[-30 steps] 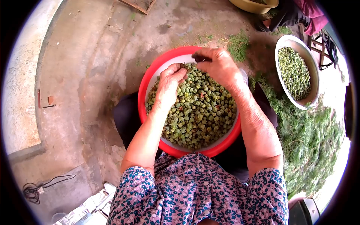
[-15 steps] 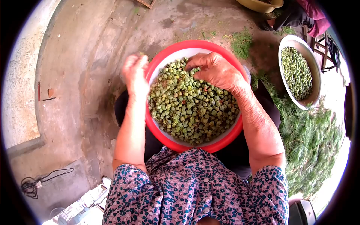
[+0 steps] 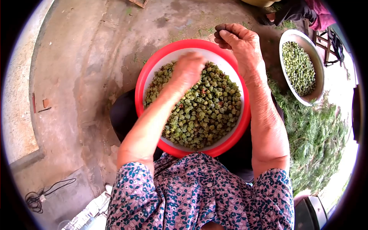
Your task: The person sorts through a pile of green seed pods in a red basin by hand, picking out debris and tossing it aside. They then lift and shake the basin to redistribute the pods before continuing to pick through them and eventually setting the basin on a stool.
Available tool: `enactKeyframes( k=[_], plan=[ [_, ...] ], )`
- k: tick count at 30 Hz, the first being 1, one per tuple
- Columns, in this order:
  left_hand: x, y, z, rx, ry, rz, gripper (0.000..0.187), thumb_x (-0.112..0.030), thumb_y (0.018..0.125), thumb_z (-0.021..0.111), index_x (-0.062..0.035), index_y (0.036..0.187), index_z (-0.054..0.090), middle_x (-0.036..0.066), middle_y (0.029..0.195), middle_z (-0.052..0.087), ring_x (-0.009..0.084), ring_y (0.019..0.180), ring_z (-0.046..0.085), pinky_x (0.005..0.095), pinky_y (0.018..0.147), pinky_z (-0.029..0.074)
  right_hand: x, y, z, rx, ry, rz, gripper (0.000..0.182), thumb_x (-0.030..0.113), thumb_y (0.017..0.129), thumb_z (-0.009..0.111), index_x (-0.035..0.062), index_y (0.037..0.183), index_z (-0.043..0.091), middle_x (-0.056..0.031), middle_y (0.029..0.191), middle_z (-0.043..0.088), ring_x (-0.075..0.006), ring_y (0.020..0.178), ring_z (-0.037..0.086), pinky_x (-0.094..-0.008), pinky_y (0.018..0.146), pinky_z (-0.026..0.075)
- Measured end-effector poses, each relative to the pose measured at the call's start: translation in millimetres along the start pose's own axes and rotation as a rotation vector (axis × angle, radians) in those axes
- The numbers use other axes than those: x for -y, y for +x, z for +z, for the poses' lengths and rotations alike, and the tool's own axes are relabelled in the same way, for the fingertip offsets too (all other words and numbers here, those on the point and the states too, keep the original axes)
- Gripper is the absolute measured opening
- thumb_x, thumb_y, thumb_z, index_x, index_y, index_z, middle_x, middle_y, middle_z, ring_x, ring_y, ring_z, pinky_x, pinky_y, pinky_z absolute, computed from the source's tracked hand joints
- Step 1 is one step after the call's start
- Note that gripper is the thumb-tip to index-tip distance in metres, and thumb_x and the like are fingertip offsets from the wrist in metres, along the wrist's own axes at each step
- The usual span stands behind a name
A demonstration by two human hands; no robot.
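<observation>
A red-rimmed basin (image 3: pixel 245 130) with a white inside rests on the lap, filled with small green pods (image 3: pixel 203 115), a few reddish bits among them. My left hand (image 3: pixel 189 69) is over the upper part of the pods, blurred by motion, its fingers hard to make out. Above the basin's upper right rim is my right hand (image 3: pixel 239 40), its thumb and darkened fingertips pressed together. Whatever they may pinch is too small or hidden to name.
At the right stands a metal basin (image 3: pixel 281 48) of similar pods, beside feathery green plants (image 3: pixel 314 142). A person (image 3: pixel 295 13) sits at the upper right near a tan basin (image 3: pixel 260 3). A black cable (image 3: pixel 34 201) lies lower left.
My left hand has moved right from the basin's left rim to over the pods. My right hand has risen out of the pods to beyond the upper right rim.
</observation>
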State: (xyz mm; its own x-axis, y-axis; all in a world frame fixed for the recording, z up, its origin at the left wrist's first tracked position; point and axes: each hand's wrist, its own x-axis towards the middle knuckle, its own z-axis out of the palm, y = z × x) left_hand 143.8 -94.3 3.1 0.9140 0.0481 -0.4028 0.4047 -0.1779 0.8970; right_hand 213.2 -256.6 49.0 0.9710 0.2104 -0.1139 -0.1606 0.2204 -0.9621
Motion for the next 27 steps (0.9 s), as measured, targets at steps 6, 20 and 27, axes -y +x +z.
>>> enactKeyframes(
  k=[6, 20, 27],
  plan=[
    [40, 20, 39, -0.005, 1.17, 0.711, 0.014, -0.02, 0.087, 0.06, -0.0143, 0.097, 0.069, 0.004, 0.102, 0.061, 0.0177, 0.1, 0.054, 0.039, 0.085, 0.041, -6, -1, -1, 0.041, -0.029, -0.029, 0.018, 0.005, 0.088, 0.058, -0.0035, 0.101, 0.066, -0.0083, 0.081, 0.067, -0.0101, 0.07, 0.062, -0.0233, 0.065, 0.052],
    [-4, -30, 55, 0.033, 0.915, 0.374, 0.011, -0.017, 0.082, 0.064, -0.0075, 0.086, 0.067, 0.009, 0.103, 0.065, 0.0233, 0.097, 0.06, 0.0406, 0.091, 0.047, 1, 12, -19, -0.022, 0.121, -0.066, 0.012, 0.005, 0.089, 0.057, -0.0039, 0.091, 0.065, -0.005, 0.074, 0.064, -0.011, 0.063, 0.059, -0.0234, 0.059, 0.048],
    [21, -37, 75, 0.145, 0.96, 0.51, 0.029, -0.027, 0.081, 0.066, -0.0083, 0.103, 0.06, 0.009, 0.104, 0.058, 0.0271, 0.102, 0.055, 0.0432, 0.092, 0.038, -6, 13, -18, -0.033, 0.116, -0.01, 0.011, 0.002, 0.088, 0.057, -0.0048, 0.092, 0.065, -0.0071, 0.076, 0.065, -0.0126, 0.065, 0.06, -0.0257, 0.06, 0.049]
  ],
)
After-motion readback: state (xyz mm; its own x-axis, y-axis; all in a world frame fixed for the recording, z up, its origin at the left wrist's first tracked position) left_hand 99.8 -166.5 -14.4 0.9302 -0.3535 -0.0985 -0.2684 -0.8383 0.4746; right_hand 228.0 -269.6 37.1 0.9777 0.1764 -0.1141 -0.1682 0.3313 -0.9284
